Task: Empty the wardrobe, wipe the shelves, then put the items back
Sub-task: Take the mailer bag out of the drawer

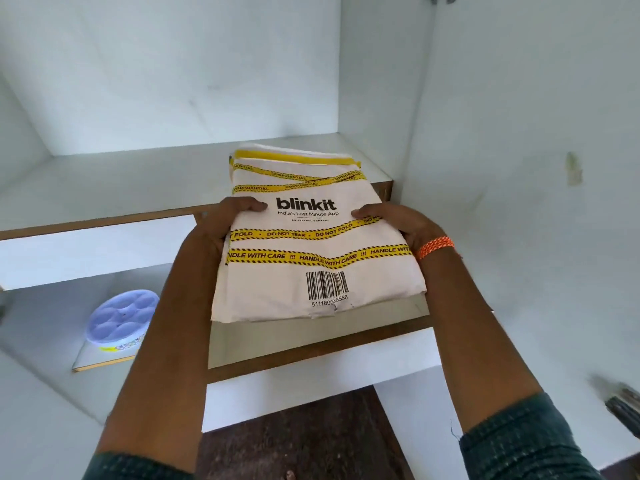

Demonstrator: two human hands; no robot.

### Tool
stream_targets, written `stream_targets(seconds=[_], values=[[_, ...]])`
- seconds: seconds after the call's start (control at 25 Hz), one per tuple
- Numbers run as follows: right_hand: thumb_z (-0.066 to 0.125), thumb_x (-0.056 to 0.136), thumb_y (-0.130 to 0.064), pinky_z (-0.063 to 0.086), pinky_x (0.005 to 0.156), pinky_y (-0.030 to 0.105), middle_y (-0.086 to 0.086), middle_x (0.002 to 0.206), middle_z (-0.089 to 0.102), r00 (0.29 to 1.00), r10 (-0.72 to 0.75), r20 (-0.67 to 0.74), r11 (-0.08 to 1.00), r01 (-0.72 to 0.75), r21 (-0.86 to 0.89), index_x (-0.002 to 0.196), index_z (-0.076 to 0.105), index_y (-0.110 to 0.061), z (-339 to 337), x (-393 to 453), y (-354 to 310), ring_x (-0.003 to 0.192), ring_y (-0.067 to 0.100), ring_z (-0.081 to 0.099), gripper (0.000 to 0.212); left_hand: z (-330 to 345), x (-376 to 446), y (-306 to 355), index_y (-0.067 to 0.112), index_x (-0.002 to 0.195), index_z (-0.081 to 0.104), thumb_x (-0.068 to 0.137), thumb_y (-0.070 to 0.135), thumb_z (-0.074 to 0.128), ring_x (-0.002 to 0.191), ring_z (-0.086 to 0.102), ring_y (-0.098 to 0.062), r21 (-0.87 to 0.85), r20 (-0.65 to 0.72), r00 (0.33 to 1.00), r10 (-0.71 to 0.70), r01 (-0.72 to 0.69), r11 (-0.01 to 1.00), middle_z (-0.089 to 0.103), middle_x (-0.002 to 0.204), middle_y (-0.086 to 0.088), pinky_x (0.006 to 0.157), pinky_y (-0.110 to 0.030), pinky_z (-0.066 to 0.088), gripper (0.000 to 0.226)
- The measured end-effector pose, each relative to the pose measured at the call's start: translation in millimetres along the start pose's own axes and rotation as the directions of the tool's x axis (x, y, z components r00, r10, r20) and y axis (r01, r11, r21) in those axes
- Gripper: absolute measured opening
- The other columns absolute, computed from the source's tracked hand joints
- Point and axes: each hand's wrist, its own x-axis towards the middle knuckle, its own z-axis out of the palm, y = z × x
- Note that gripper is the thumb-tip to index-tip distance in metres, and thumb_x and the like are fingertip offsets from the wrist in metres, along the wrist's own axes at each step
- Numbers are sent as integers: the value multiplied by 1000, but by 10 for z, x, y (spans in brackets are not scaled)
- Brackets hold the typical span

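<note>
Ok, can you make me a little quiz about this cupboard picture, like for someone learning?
1. True or false: both hands, left hand and right hand, hold the white paper envelope with yellow tape stripes.
2. Which wrist wears the orange braided thread band? A left, B right.
3. Fill in: the round lilac plastic tray with dimples sits on a ____ shelf than the envelope's far end.

Key: 1 true. 2 B. 3 lower.
</note>
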Motion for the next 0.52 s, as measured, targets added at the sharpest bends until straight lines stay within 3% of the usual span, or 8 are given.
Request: stream_targets(seconds=[0.12, 0.24, 0.36, 0.4, 0.52], values=[[58, 91, -8, 60, 58, 34, 8, 84, 74, 997, -76, 1, 996, 76, 47, 108, 63, -10, 144, 177, -215, 67, 23, 71, 17, -139, 40, 177, 13, 115, 55, 97, 23, 45, 59, 70, -22, -97, -23, 999, 43, -45, 994, 74, 72, -6, 47, -30, 56, 23], [61, 87, -7, 59, 70, 40, 13, 96, 72, 989, -89, -114, 985, 104, 139, 117, 63, -5, 269, 625, -304, 81, 30, 69, 30, -397, 238, 147, 14, 100, 64, 95, 36, 44, 60, 69, -22, -193, 15, 1000, -10, 13, 981, 73, 75, -7, 51, -27, 55, 30], [65, 78, 0, 57, 77, 47, 18, 108, 69, 965, -79, -249, 949, 149, 277, 120, 62, -2, 414, 1218, -362, 93, 36, 67, 43, -696, 657, 140, 13, 78, 73, 94, 33, 44, 58, 68, -18, -317, 11, 999, -42, 43, 947, 71, 72, -4, 51, -22, 54, 39], [65, 76, 4, 57, 73, 46, 18, 107, 69, 952, -77, -297, 930, 176, 323, 118, 62, 0, 468, 1466, -386, 90, 37, 67, 43, -804, 857, 163, 12, 78, 73, 93, 29, 45, 58, 67, -17, -345, -18, 999, -52, 42, 938, 71, 72, -3, 50, -22, 55, 37], [63, 74, 12, 55, 65, 41, 20, 106, 67, 892, -40, -450, 864, 256, 432, 114, 61, 3, 642, 2174, -465, 79, 33, 65, 41, -1117, 1562, 232, 9, 109, 60, 91, 19, 49, 72, 70, -21, -357, -105, 993, -54, 13, 934, 69, 93, -8, 60, -33, 60, 23]])
